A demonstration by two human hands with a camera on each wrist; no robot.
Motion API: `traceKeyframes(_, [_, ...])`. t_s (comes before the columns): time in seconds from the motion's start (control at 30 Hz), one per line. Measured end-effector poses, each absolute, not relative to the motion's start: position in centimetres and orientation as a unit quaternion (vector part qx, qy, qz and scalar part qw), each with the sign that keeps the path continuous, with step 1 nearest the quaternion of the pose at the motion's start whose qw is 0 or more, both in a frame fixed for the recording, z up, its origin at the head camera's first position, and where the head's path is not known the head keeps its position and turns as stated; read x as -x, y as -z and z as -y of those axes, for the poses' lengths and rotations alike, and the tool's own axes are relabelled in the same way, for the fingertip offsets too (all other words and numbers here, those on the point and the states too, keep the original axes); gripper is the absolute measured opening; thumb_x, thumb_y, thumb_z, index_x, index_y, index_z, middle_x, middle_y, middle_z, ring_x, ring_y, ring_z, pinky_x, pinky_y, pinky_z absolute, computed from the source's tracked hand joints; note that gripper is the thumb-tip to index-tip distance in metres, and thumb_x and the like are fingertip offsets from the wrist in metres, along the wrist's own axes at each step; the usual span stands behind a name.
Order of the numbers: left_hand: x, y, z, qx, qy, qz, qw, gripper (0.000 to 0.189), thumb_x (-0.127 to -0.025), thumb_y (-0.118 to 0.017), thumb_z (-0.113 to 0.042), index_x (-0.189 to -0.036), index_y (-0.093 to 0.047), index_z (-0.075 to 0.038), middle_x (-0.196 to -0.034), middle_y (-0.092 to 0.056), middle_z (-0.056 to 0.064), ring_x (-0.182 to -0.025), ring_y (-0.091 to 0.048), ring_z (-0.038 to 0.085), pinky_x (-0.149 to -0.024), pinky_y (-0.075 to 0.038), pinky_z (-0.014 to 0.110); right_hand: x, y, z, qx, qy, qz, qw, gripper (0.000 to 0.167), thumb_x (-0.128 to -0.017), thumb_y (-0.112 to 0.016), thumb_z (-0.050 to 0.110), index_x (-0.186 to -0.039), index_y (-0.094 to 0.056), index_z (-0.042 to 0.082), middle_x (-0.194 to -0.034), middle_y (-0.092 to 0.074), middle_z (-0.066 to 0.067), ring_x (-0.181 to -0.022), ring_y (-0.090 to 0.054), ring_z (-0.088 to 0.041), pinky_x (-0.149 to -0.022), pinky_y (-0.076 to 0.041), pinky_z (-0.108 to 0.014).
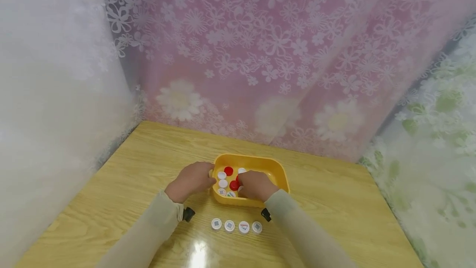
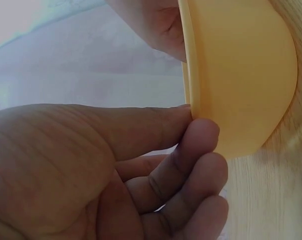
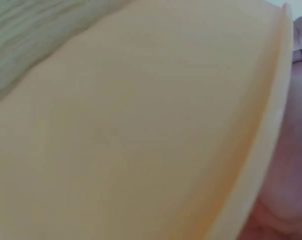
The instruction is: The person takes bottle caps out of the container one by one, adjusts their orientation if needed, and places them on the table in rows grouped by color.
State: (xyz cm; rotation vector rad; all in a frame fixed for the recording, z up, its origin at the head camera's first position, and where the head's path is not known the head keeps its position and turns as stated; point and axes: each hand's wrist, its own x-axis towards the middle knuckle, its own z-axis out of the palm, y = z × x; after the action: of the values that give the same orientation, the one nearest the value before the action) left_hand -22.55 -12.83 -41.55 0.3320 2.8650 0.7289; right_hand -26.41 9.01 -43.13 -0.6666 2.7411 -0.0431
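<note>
A yellow plastic basin (image 1: 277, 171) sits on the table, holding several red caps (image 1: 228, 171) and white caps (image 1: 222, 183) toward its left side. My left hand (image 1: 191, 181) is at the basin's left end. In the left wrist view, the thumb and index finger of this hand pinch the basin's rim (image 2: 193, 75). My right hand (image 1: 257, 184) reaches over the near rim into the basin, among the caps. Its fingertips are hidden, so whether they hold a cap cannot be seen. The basin wall (image 3: 121, 120) fills most of the right wrist view.
Several white caps (image 1: 229, 226) lie in a row on the wooden table (image 1: 327, 210), in front of the basin and between the forearms. A pink flowered curtain (image 1: 238, 73) hangs behind the table, with pale cloth on both sides.
</note>
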Motion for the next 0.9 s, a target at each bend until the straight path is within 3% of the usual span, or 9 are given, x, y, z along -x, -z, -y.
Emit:
traceKeyframes(0.2, [23.1,41.1,12.9,-0.108,-0.242,-0.961,0.075,0.049,-0.097,-0.073,-0.023,-0.140,-0.063,-0.003,-0.134,-0.068,0.013,-0.127,-0.061,0.035,-0.106,-0.049,0.052,26.4,41.4,-9.8,0.234,0.053,-0.968,0.076,0.016,-0.089,-0.075,0.026,-0.098,-0.064,0.018,-0.085,-0.058,0.004,-0.071,-0.053,-0.017,-0.070,-0.049,-0.031])
traceKeyframes(0.37, [23.4,41.3,13.0,-0.107,-0.269,-0.954,0.076,0.043,-0.096,-0.073,-0.021,-0.135,-0.066,-0.004,-0.105,-0.073,0.004,-0.099,-0.068,0.023,-0.100,-0.053,0.047,23.2,39.3,-11.4,0.292,0.107,-0.950,-0.034,0.019,-0.088,-0.073,0.024,-0.104,-0.066,0.018,-0.088,-0.055,0.008,-0.069,-0.049,-0.010,-0.065,-0.047,-0.027])
traceKeyframes(0.5, [23.2,41.8,13.0,-0.104,-0.289,-0.948,0.082,0.042,-0.095,-0.074,-0.021,-0.134,-0.068,-0.005,-0.091,-0.069,-0.003,-0.080,-0.061,0.015,-0.095,-0.055,0.045,19.6,38.4,-13.3,0.302,0.142,-0.938,-0.091,0.018,-0.086,-0.075,0.022,-0.102,-0.066,0.020,-0.085,-0.052,0.012,-0.067,-0.045,-0.003,-0.057,-0.042,-0.021])
traceKeyframes(0.7, [22.8,42.4,12.9,-0.098,-0.280,-0.951,0.090,0.049,-0.095,-0.074,-0.022,-0.140,-0.063,-0.003,-0.078,-0.065,-0.006,-0.072,-0.059,0.012,-0.089,-0.055,0.042,16.5,38.2,-15.5,0.304,0.131,-0.941,-0.066,0.022,-0.083,-0.074,0.013,-0.103,-0.064,0.018,-0.085,-0.047,0.012,-0.051,-0.032,-0.001,-0.045,-0.033,-0.020])
traceKeyframes(0.9, [22.9,42.1,12.9,-0.101,-0.278,-0.951,0.087,0.051,-0.097,-0.073,-0.022,-0.142,-0.061,-0.004,-0.078,-0.066,-0.007,-0.070,-0.060,0.011,-0.086,-0.056,0.042,16.0,38.6,-16.3,0.304,0.085,-0.949,-0.023,0.022,-0.078,-0.074,0.013,-0.095,-0.059,0.018,-0.081,-0.043,0.012,-0.051,-0.034,-0.005,-0.047,-0.034,-0.022])
